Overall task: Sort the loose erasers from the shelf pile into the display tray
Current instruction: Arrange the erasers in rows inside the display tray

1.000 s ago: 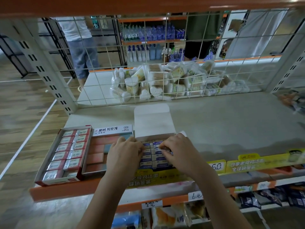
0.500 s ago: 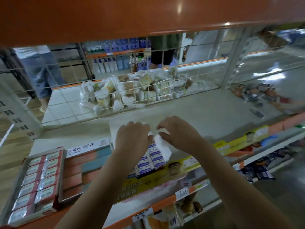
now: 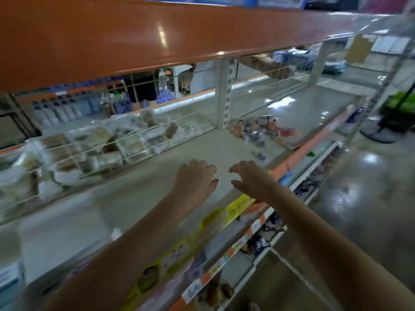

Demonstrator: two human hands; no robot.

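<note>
Both my hands hover over the bare grey shelf [image 3: 139, 194], side by side and palm down. My left hand [image 3: 195, 178] holds nothing, its fingers loosely spread. My right hand [image 3: 251, 178] also holds nothing, its fingers slightly bent. A blurred pile of loose erasers [image 3: 265, 131] lies farther right on the shelf, beyond both hands. The display tray has slid almost out of view; only a blurred box corner [image 3: 9, 279] shows at the bottom left.
A wire grid [image 3: 125, 149] backs the shelf, with bagged goods behind it. An orange shelf beam [image 3: 157, 39] hangs overhead. A white upright post [image 3: 225, 95] splits the shelf. Yellow price strips [image 3: 215, 221] line the front edge. Glossy floor lies to the right.
My hands left the eraser tray and moved right along the shelf, now empty. The view swung right, so the trays dropped out at the left and the loose pile came into sight.
</note>
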